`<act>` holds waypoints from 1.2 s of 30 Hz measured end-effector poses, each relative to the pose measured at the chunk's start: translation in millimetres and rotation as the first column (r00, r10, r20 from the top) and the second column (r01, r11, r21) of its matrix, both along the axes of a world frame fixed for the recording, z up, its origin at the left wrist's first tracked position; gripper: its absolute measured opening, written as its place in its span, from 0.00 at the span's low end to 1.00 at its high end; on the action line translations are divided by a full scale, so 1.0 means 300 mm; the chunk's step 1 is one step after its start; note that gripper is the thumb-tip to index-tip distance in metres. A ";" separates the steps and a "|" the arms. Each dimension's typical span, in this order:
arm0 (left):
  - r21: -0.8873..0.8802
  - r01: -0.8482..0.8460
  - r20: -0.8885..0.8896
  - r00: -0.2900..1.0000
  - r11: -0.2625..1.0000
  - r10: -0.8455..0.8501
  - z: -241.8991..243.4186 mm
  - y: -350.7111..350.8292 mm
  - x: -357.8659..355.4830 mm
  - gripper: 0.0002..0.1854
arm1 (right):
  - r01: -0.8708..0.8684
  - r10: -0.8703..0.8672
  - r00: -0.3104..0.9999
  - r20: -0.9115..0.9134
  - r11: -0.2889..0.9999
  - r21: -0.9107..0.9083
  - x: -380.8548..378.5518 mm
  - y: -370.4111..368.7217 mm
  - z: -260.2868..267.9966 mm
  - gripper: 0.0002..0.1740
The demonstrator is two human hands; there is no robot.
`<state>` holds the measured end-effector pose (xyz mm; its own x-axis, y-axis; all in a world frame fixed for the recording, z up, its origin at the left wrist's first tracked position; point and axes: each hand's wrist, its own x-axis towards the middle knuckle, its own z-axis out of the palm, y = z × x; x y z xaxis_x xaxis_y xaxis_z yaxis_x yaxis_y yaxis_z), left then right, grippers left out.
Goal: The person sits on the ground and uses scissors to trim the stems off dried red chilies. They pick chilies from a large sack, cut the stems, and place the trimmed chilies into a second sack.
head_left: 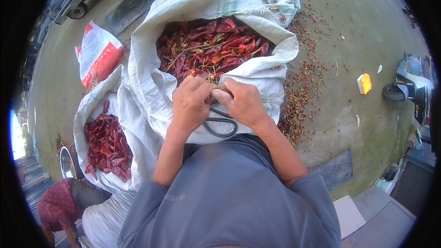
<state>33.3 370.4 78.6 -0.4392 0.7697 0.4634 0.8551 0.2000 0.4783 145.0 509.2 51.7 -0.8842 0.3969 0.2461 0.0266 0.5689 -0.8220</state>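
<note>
My left hand (191,106) and my right hand (244,102) meet over the near rim of a large white woven sack (144,58). Between the pinched fingertips is a dried red chili pepper (207,100), mostly hidden, with only a bit of red showing below my left fingers. My right thumb presses close against the left fingertips. Inside the sack lies a heap of dried red chili peppers (213,46), many with tan stems. A dark cord loop (222,127) hangs below my hands, against the sack's front.
At left stands a smaller white sack (81,117) of stemless-looking dried chilies (108,144). A red-and-white bag (100,53) is beyond it. Loose stems (303,89) litter the concrete at right. A person (62,206) bends down at lower left. A scooter (411,88) stands far right.
</note>
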 end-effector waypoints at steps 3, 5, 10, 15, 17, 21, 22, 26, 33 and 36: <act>0.035 -0.025 0.052 0.998 0.999 0.023 -0.028 -0.029 0.016 0.18 | -0.039 0.036 0.998 0.042 0.997 0.071 0.011 -0.003 -0.023 0.24; 0.060 -0.056 0.102 0.994 0.997 0.049 -0.031 -0.040 0.027 0.18 | -0.080 0.076 0.996 0.047 0.992 0.092 0.010 0.005 -0.016 0.24; 0.111 -0.225 0.303 0.935 0.968 0.182 -0.017 -0.044 0.061 0.17 | -0.145 0.150 0.988 -0.028 0.979 0.144 0.014 0.009 0.023 0.25; 0.141 -0.160 0.274 0.955 0.977 0.116 -0.007 -0.049 0.057 0.17 | -0.110 0.114 0.987 -0.111 0.993 0.047 0.016 -0.026 0.020 0.27; 0.117 -0.155 0.276 0.954 0.981 0.118 -0.001 -0.048 0.065 0.16 | -0.040 0.046 0.996 -0.075 0.996 0.084 0.015 -0.029 0.025 0.27; 0.124 -0.103 0.197 0.977 0.987 0.077 -0.020 -0.057 0.076 0.17 | 0.029 -0.029 0.996 -0.081 1.000 -0.009 0.005 -0.018 0.026 0.26; 0.122 -0.107 0.185 0.979 0.987 0.084 -0.024 -0.054 0.081 0.17 | 0.007 -0.004 0.997 -0.078 0.999 0.032 0.006 -0.017 0.022 0.26; 0.110 -0.102 0.153 0.985 0.989 0.085 -0.031 -0.067 0.081 0.16 | -0.114 0.119 0.992 -0.034 0.988 0.108 0.011 -0.001 0.000 0.23; 0.128 -0.093 0.179 0.981 0.987 0.069 -0.046 -0.080 0.079 0.18 | -0.222 0.220 0.975 -0.033 0.974 -0.048 0.007 -0.007 -0.004 0.18; 0.064 -0.076 0.227 0.972 0.995 0.060 -0.027 -0.074 0.081 0.19 | -0.166 0.166 0.980 -0.112 0.986 0.015 0.006 -0.016 -0.002 0.17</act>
